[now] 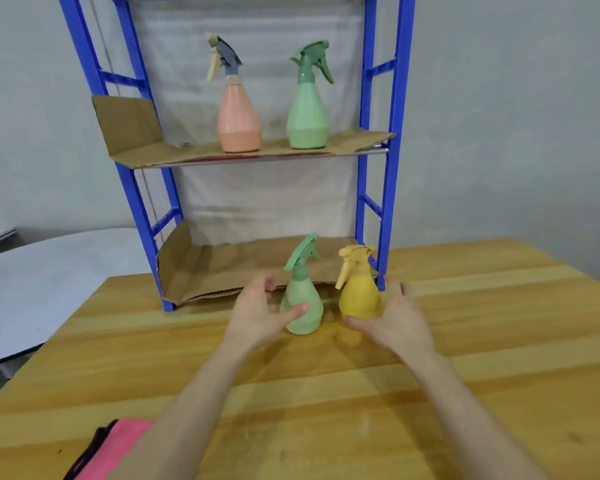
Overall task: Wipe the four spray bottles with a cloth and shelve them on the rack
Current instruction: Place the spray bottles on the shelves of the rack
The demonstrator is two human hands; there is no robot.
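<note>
**Ops:** Two hands, two bottles. On my feed the left hand (257, 313) wraps the pale green bottle (305, 289), thumb on its front and fingers curled behind. The right hand (395, 317) cups the yellow bottle (357, 292) from its right side, thumb at the foot.

**Desk:** Lifted?

**Ops:** I cannot tell. Both stand upright on the table (326, 393), just in front of the rack (389, 202).

**Desk:** Cloth?

**Ops:** The pink cloth (118, 448) lies at the near left edge, well apart from both hands. The peach bottle (239, 123) and the shelved green bottle (307, 123) stand on the upper shelf (187, 150).

**Desk:** How would you run it?

**Ops:** My judgement is one bottle at a time. I'd free one hand for the cloth, hold low on the body and wipe up to the trigger. Then I'd lift clear of the cardboard edge of the lower shelf (222, 268) and set the base down flat.
</note>
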